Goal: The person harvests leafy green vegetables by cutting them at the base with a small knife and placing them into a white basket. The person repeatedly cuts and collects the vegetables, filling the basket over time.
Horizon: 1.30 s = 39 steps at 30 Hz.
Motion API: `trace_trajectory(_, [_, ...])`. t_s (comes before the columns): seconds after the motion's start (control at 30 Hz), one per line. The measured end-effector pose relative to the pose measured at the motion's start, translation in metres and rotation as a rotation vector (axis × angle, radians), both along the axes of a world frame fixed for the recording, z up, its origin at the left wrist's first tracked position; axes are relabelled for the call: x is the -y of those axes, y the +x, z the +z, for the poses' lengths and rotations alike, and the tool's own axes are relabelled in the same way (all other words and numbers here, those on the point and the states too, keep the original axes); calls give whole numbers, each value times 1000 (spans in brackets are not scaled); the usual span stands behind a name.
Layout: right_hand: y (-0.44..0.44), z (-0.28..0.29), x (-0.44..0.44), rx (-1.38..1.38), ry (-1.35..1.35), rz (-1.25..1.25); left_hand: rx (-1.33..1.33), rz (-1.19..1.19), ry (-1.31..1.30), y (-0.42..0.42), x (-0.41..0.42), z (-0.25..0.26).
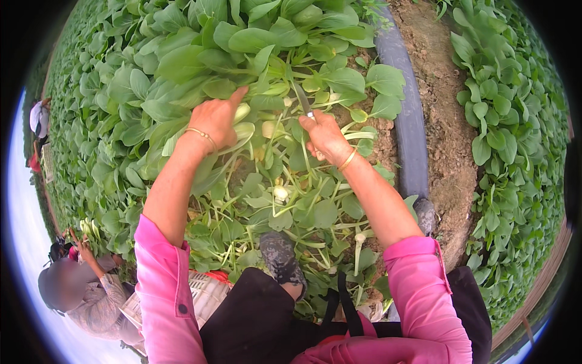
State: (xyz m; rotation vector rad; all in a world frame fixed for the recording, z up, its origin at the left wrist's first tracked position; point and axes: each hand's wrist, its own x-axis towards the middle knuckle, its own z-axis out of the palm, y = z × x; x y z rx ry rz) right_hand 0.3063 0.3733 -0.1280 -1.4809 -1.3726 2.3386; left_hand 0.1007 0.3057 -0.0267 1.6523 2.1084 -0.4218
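Note:
My left hand (213, 119) is closed around pale-stemmed bok choy (242, 132), its index finger stretched out over the leaves. A little to the right, my right hand (323, 136) grips the handle of a knife (303, 99). The metal blade points up and slightly left, among the stems of a standing bok choy plant (273, 77). Cut leaves and stalks (313, 204) lie on the ground below both hands. Part of the knife's handle is hidden in my fingers.
A dark hose (411, 136) runs along bare soil at the right, beside another bok choy row (500, 132). A pale plastic crate (207, 295) stands at my left leg. One co-worker (95, 295) is at the lower left; another person (40, 119) is farther off. My shoe (279, 257) rests among cuttings.

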Motion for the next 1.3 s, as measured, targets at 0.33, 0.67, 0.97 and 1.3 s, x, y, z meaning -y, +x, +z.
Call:
trace_trajectory(0.33, [-25, -17, 0, 178, 419, 213, 16, 26, 15, 2, -1, 10])
trace_trajectory(0.67, [13, 24, 53, -438, -206, -577, 230, -13, 170, 23, 48, 77])
trace_trajectory(0.97, [19, 53, 37, -627, -245, -638, 386, -91, 114, 44, 81, 95])
trace_trajectory(1.3, [34, 76, 82, -677, -208, -626, 953, 28, 119, 56, 68, 106])
